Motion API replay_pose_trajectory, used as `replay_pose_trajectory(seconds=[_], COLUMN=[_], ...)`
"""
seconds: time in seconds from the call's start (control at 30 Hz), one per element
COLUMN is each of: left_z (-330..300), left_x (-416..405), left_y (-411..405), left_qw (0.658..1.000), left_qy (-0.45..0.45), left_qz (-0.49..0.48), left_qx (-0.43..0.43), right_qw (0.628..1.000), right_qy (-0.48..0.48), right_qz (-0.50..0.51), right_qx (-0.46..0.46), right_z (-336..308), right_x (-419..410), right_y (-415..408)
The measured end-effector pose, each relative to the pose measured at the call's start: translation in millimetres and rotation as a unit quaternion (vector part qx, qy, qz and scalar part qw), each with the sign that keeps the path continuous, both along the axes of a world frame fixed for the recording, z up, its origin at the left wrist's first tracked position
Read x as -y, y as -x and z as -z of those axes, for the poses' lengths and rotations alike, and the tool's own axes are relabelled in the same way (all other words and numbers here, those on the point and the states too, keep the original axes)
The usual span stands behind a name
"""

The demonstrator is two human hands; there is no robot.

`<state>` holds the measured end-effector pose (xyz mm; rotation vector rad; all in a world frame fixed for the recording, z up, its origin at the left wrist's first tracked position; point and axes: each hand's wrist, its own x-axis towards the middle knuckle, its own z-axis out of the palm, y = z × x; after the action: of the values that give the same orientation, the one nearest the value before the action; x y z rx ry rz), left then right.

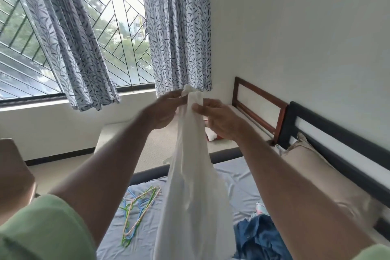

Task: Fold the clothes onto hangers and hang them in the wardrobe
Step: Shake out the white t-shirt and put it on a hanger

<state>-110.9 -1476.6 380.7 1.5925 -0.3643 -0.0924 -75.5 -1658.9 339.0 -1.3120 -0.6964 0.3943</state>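
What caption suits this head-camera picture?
Both hands, left hand and right hand, hold up a white garment above plastic hangers on the bed.

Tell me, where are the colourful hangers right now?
In the head view the colourful hangers lie in a loose pile on the bed sheet, low and left of the white garment that both hands hold up.

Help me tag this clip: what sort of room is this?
Most likely a bedroom: a bed with a pillow against a headboard, and a curtained window.
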Motion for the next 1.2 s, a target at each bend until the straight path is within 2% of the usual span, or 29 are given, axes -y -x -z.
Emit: replay_pose_trajectory(seconds=[0.07, 0.1, 0.17, 0.2, 0.23, 0.27, 0.3, 0.37, 0.43, 0.53, 0.63, 0.73, 0.8, 0.87, 0.9, 0.93, 1.0, 1.1, 1.2], left_z=[-3, -4, -3, -1, 0, 2, 5, 13, 16, 18, 23, 22, 18, 13, 13, 12, 10, 6, 3], left_x=[2, 1, -4, -8, -14, -19, -23, -24, -26, -31, -39, -45, -52, -61, -67, -72, -83, -93, -108], left_y=[-3, -5, -12, -11, -10, -8, -4, 3, 3, -2, -6, -10, -8, -4, -3, -3, -7, -7, -2], left_qw=[0.999, 0.996, 0.962, 0.942, 0.940, 0.956, 0.975, 0.988, 0.994, 0.994, 0.982, 0.971, 0.969, 0.983, 0.988, 0.989, 0.978, 0.964, 0.963], left_qy=[-0.036, -0.069, -0.099, -0.064, -0.027, -0.019, -0.049, -0.111, -0.080, -0.003, -0.010, -0.013, 0.042, 0.075, 0.061, 0.031, -0.012, 0.002, 0.018], left_qz=[0.005, -0.040, -0.243, -0.323, -0.337, -0.293, -0.217, -0.101, -0.074, -0.108, -0.187, -0.239, -0.243, -0.167, -0.136, -0.137, -0.201, -0.259, -0.263], left_qx=[0.014, 0.037, 0.075, 0.064, 0.033, -0.001, -0.024, -0.034, -0.013, 0.009, 0.002, -0.016, -0.011, 0.024, 0.041, 0.052, 0.060, 0.050, 0.055], right_qw=[0.999, 0.996, 0.973, 0.953, 0.932, 0.919, 0.912, 0.910, 0.929, 0.979, 0.987, 0.952, 0.929, 0.919, 0.913, 0.904, 0.898, 0.906, 0.874], right_qy=[0.031, 0.052, 0.099, 0.118, 0.128, 0.129, 0.129, 0.156, 0.165, 0.078, 0.066, 0.094, 0.061, 0.009, -0.001, 0.012, 0.043, 0.110, 0.239], right_qz=[0.018, 0.059, 0.187, 0.257, 0.315, 0.351, 0.365, 0.359, 0.317, 0.190, 0.141, 0.265, 0.345, 0.377, 0.389, 0.406, 0.421, 0.404, 0.416], right_qx=[0.020, 0.045, 0.095, 0.111, 0.122, 0.128, 0.134, 0.136, 0.097, -0.002, 0.033, 0.116, 0.121, 0.113, 0.123, 0.136, 0.123, 0.065, 0.081], right_z=[-7, -12, -17, -19, -23, -24, -26, -31, -36, -39, -34, -25, -23, -24, -23, -22, -18, -13, -8], right_x=[-10, -15, -24, -27, -31, -34, -38, -48, -57, -58, -58, -55, -48, -36, -30, -24, -12, -1, 5], right_y=[3, 4, 1, -2, -1, 0, 2, 6, 9, 13, 17, 9, 7, 7, 8, 7, 2, -4, 0])
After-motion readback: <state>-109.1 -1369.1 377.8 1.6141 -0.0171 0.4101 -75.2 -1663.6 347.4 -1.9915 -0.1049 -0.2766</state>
